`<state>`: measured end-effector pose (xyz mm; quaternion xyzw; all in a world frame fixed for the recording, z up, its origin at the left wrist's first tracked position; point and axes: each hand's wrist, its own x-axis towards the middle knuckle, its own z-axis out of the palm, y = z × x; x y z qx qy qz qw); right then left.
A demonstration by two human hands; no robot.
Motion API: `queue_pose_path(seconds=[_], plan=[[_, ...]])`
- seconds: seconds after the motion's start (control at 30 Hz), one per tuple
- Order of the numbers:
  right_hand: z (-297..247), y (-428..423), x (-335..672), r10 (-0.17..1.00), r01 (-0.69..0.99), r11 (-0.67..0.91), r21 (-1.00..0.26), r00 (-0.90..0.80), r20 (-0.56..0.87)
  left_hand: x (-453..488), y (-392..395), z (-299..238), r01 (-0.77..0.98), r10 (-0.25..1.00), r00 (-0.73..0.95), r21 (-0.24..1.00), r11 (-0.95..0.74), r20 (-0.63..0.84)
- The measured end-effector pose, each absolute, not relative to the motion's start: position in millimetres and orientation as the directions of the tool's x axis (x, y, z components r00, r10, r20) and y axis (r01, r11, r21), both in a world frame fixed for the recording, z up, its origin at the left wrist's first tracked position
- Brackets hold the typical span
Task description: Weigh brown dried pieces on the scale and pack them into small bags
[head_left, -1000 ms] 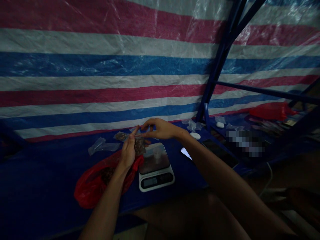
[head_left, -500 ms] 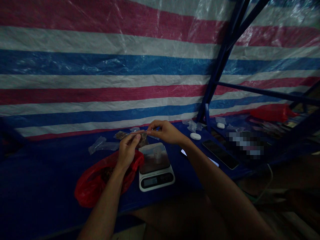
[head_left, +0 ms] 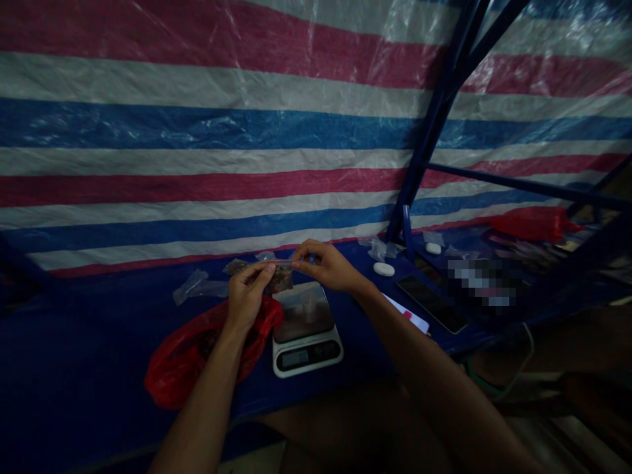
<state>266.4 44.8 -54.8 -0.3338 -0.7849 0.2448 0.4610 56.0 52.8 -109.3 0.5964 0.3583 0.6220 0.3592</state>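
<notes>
My left hand point(head_left: 248, 293) and my right hand point(head_left: 326, 264) both pinch the top edge of a small clear plastic bag point(head_left: 279, 276) with dark brown contents, held just above a white digital kitchen scale point(head_left: 306, 329). The fingers of both hands are pressed together on the bag's upper strip. Under my left wrist lies a red plastic bag point(head_left: 190, 355) with more of the dark contents inside.
A blue table surface point(head_left: 74, 355) runs along a striped red, white and blue tarp wall point(head_left: 197, 131). Empty clear bags point(head_left: 197, 286) lie at the back left. A phone point(head_left: 432, 303), white small objects point(head_left: 384, 268) and a blue metal frame point(head_left: 429, 131) stand to the right.
My two hands have drawn level and spread slightly along the bag's top edge; the left hand dropped a little. The bag stays above the scale.
</notes>
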Motion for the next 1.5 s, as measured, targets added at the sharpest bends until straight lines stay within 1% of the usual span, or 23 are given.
queue_pose_path(seconds=[0.17, 0.3, 0.47, 0.57, 0.77, 0.93, 1.13, 1.23, 1.3, 1.37, 1.43, 1.5], plan=[[-55.0, 43.3, 264.8, 0.746, 0.292, 0.661, -0.691, -0.355, 0.563, 58.1, 50.2, -106.1, 0.022, 0.867, -0.060, 0.869, -0.494, 0.494], [-56.9, 44.5, 256.6, 0.748, 0.291, 0.658, -0.695, -0.364, 0.556, 60.7, 50.4, -105.8, 0.005, 0.877, -0.091, 0.881, -0.474, 0.472], [-56.3, 46.2, 250.4, 0.702, 0.258, 0.705, -0.661, -0.390, 0.596, 60.3, 51.3, -107.1, -0.011, 0.868, -0.108, 0.873, -0.488, 0.484], [-55.8, 45.6, 250.4, 0.703, 0.275, 0.707, -0.652, -0.376, 0.604, 59.5, 50.5, -105.8, -0.017, 0.860, -0.115, 0.865, -0.501, 0.496], [-58.9, 44.3, 244.7, 0.697, 0.266, 0.713, -0.649, -0.367, 0.615, 59.7, 47.0, -101.2, 0.035, 0.838, -0.075, 0.842, -0.539, 0.540], [-59.5, 44.7, 240.6, 0.668, 0.249, 0.739, -0.626, -0.395, 0.631, 62.2, 43.9, -99.0, 0.025, 0.865, -0.044, 0.866, -0.499, 0.500], [-60.5, 43.3, 236.3, 0.696, 0.273, 0.715, -0.643, -0.358, 0.622, 58.9, 45.9, -98.6, 0.032, 0.853, -0.061, 0.856, -0.517, 0.518], [-58.4, 42.1, 238.0, 0.729, 0.283, 0.682, -0.674, -0.328, 0.601, 54.6, 48.8, -99.6, -0.025, 0.851, -0.113, 0.854, -0.519, 0.513], [-57.6, 42.3, 240.3, 0.755, 0.286, 0.653, -0.701, -0.310, 0.577, 53.4, 49.9, -99.9, -0.030, 0.852, -0.148, 0.858, -0.512, 0.503], [-58.1, 44.9, 242.9, 0.759, 0.295, 0.650, -0.701, -0.314, 0.571, 53.9, 48.8, -98.2, 0.028, 0.855, -0.133, 0.864, -0.503, 0.502], [-58.8, 51.5, 245.5, 0.753, 0.330, 0.658, -0.677, -0.294, 0.588, 53.1, 44.2, -92.8, 0.124, 0.847, -0.110, 0.852, -0.508, 0.521], [-58.3, 62.2, 246.9, 0.755, 0.385, 0.652, -0.653, -0.252, 0.605, 45.5, 34.8, -83.2, 0.246, 0.818, -0.138, 0.819, -0.518, 0.558]])
